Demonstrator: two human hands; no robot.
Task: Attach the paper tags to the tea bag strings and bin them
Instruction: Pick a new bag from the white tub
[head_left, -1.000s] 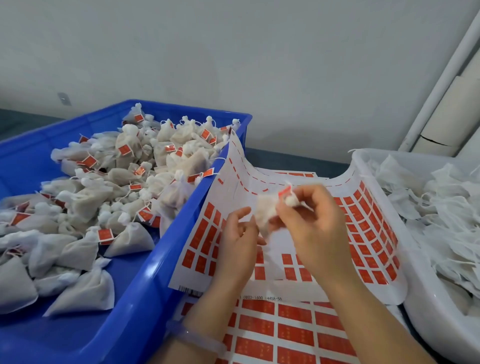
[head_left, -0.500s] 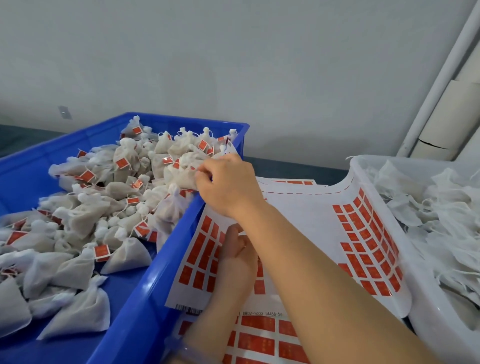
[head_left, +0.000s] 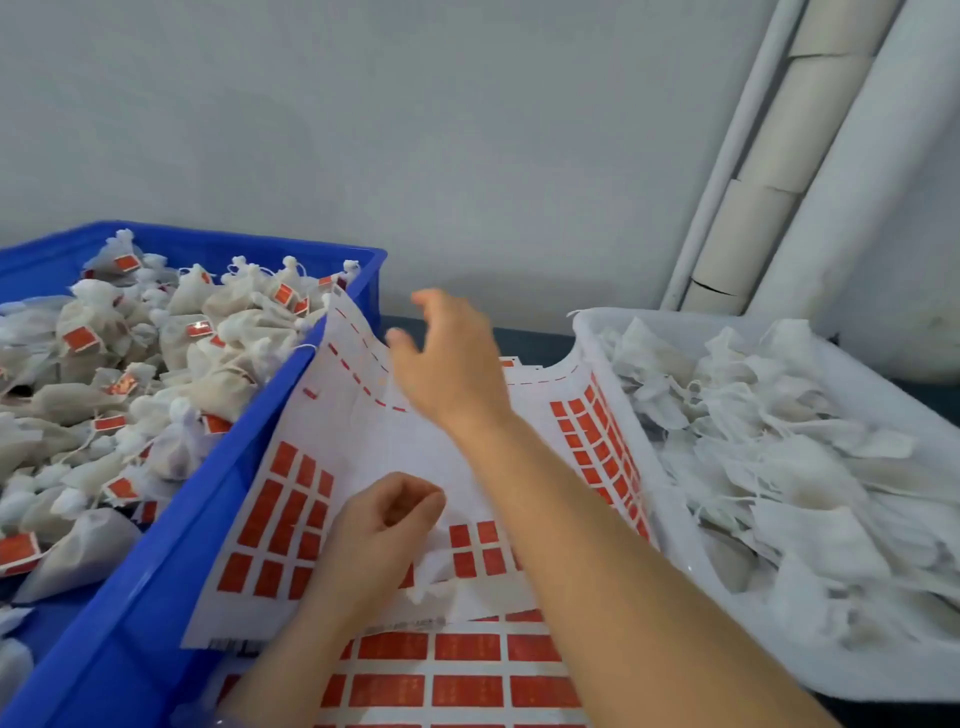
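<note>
A white sheet (head_left: 363, 436) of red paper tags lies curved between two bins. On the left, a blue bin (head_left: 171, 545) holds several tagged tea bags (head_left: 218, 338). On the right, a white bin (head_left: 675, 519) holds several untagged white tea bags (head_left: 769, 447). My right hand (head_left: 447, 364) hovers above the sheet's far part, fingers spread and loose, holding nothing. My left hand (head_left: 379, 530) rests on the sheet near the red tags, fingers loosely curled, with nothing visible in it.
A second sheet of red tags (head_left: 457, 670) lies under the first, near me. A grey wall stands behind the bins. White pipes (head_left: 763, 171) run up the right corner.
My right hand carried the tagged tea bag to the blue bin, let it go, and has swung back right above the sheet. The left hand stayed on the sheet.
</note>
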